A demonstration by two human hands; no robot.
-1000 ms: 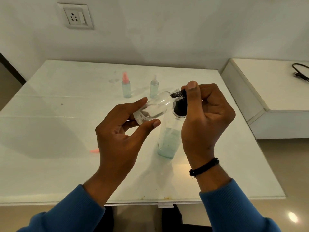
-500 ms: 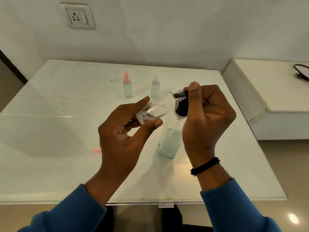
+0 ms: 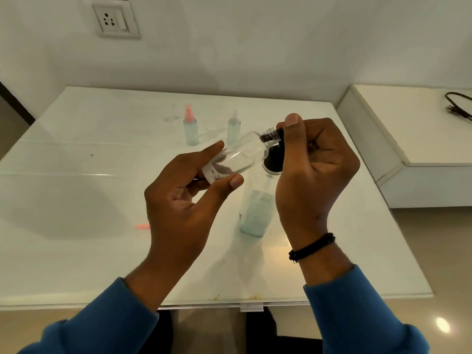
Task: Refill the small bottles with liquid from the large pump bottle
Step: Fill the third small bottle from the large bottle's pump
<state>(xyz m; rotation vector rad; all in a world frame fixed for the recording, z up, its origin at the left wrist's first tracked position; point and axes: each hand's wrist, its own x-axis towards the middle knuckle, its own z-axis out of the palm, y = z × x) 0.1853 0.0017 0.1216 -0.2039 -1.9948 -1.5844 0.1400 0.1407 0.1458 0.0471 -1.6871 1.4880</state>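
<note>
While the left hand [image 3: 184,198] pinches the base of a small clear bottle [image 3: 236,155] between thumb and forefinger, the bottle lies tilted in the air, its threaded neck raised toward the right hand [image 3: 314,175]. That hand is curled around the black pump head [image 3: 274,159] of the large bottle [image 3: 255,213], thumb pointing up, with the small bottle's open mouth touching or just beside the pump's spout; the fingers hide the exact contact. The large bottle stands upright on the white table [image 3: 76,251], holding pale blue-green liquid in its lower part.

Compared with 1 second ago, little has changed: both hands keep the same grips, and the small bottle holds nearly the same tilt, with only a trace of liquid near its base.

At the back of the table stand 2 more small bottles, well apart from the hands: a pink-capped bottle [image 3: 190,127] and, to its right, a clear-capped bottle [image 3: 233,126]. A pink cap [image 3: 143,226] lies on the table left of the left hand. A black wristband [image 3: 311,247] circles the right wrist.
</note>
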